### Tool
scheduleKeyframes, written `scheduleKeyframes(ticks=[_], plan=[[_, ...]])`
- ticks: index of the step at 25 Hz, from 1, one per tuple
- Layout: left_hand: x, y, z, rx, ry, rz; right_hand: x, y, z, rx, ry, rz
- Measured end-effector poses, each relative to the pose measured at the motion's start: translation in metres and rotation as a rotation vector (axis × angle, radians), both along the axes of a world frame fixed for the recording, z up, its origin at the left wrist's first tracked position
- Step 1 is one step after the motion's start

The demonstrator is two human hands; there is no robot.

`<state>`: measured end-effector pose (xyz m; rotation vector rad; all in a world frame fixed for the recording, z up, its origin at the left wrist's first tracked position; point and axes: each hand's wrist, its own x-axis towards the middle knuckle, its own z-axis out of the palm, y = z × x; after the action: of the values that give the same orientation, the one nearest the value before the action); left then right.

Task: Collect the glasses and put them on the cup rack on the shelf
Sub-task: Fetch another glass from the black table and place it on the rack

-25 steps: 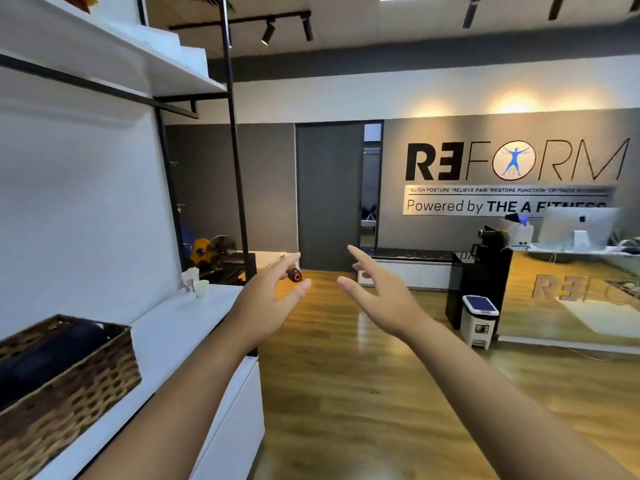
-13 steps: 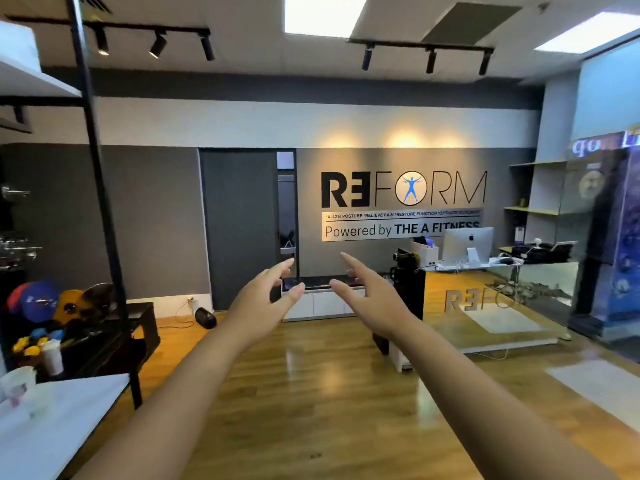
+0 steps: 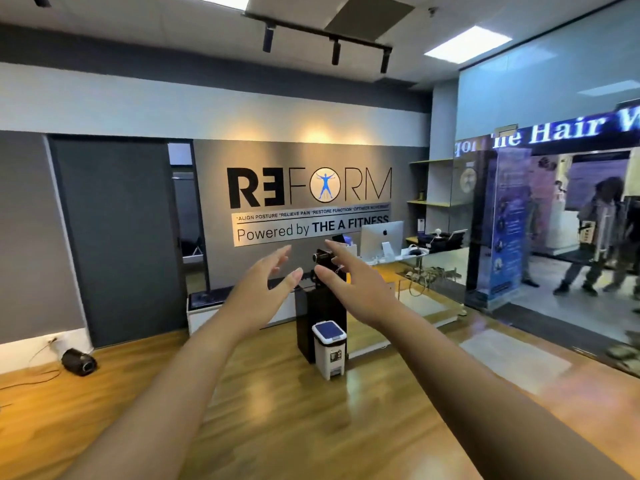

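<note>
No glasses or cup rack appear in view. The left hand (image 3: 258, 294) and the right hand (image 3: 356, 284) are both released and hold nothing, raised in front of the white pedal bin (image 3: 329, 348) on the wooden floor (image 3: 311, 427).

Floor (image 3: 311, 427) honey-brown wood; door (image 3: 117, 237) dark grey; pedal bin (image 3: 329, 348) white, blue lid; speaker (image 3: 79, 362) black.

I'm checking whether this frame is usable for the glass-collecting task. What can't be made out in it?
- Glasses and cup rack: none to be made out in the head view.
- Black stand: its middle is hidden behind the right hand; the left hand covers the low bench behind it.
- Desk items beside the computer: too small to identify.
- People at right: blurred behind the glass wall.
</note>
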<state>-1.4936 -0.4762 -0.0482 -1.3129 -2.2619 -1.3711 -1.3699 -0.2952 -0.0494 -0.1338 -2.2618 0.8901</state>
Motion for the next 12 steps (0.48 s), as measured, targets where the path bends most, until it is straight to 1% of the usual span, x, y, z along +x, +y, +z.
scheduleKeyframes(ticks=[4, 9, 12], plan=[[-0.044, 0.101, -0.004, 0.030, -0.002, -0.041, -0.034, 0.102, 0.006, 0.042, -0.009, -0.060], [-0.089, 0.204, -0.006, 0.029, 0.007, -0.057, -0.062, 0.215, -0.002, -0.004, -0.033, -0.136], [-0.114, 0.269, -0.005, 0.040, 0.018, -0.110, -0.085, 0.274, -0.008, 0.006, -0.022, -0.160]])
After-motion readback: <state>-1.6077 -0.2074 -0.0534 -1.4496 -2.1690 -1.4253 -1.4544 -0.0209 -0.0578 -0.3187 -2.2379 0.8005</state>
